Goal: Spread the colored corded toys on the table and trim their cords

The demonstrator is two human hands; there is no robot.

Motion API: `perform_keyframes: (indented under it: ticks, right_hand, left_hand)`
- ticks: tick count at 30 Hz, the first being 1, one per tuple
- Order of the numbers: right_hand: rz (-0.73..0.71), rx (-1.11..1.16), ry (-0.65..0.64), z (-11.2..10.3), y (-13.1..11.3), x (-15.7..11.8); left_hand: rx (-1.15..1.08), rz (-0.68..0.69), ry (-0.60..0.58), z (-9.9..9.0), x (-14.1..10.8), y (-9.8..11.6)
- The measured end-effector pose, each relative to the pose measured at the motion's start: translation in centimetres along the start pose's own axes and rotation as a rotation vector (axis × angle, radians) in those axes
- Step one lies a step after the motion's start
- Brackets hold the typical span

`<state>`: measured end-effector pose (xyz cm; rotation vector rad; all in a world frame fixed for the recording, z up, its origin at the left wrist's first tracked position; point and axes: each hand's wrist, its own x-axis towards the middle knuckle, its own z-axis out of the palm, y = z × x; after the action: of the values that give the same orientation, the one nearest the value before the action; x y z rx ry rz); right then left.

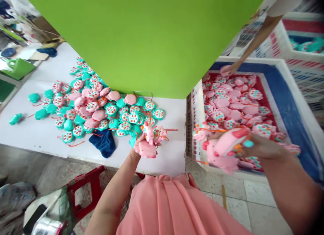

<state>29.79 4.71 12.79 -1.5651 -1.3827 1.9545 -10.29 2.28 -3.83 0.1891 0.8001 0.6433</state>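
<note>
My left hand (138,146) is closed around several small pink animal-shaped plastic toys (147,150) with orange cords, over the table's front edge. Just beyond it lies a pile of matching teal toys (134,118) and pink toys (98,115), some showing faces with coloured dots. My right hand (260,145), blurred, grips several more pink toys (225,150) above the near side of a white plastic crate (275,62). Many pink toys (222,102) fill that crate. My right fingers are partly hidden behind the toys they hold.
A tall green panel (152,42) stands upright behind the table (167,160). Another person's hand (234,68) holds a pink toy at the crate's far side. A dark blue cloth (103,142) lies by the pile. Below left is a red stool (86,191). More crates (306,66) stand at right.
</note>
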Motion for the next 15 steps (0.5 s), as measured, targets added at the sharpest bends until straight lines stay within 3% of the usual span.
perform_keyframes:
  ticks: [2, 4, 8, 11, 13, 15]
  right_hand:
    - [-0.069, -0.136, -0.254, 2.9, -4.2, 3.4]
    - [-0.17, -0.266, -0.419, 5.9, -7.6, 7.3]
    - [-0.34, -0.426, -0.556, 12.4, -12.3, 15.6]
    - [-0.456, -0.443, -0.521, 18.1, -15.4, 21.1]
    - [-0.471, -0.444, -0.471, 22.2, -17.5, 24.4]
    - [-0.497, -0.387, -0.252, 25.6, -19.4, 27.2]
  left_hand:
    - [-0.004, 0.041, 0.031, -0.7, -1.1, 0.9]
    - [-0.037, 0.114, 0.071, -1.9, -2.2, 2.3]
    - [-0.157, 0.383, 0.23, -4.9, -5.2, 6.7]
    - [-0.14, 0.476, 0.343, -6.0, -7.7, 11.6]
    - [-0.068, 0.46, 0.35, -5.6, -9.2, 15.6]
    - [0.007, 0.469, 0.296, -4.3, -10.4, 19.8]
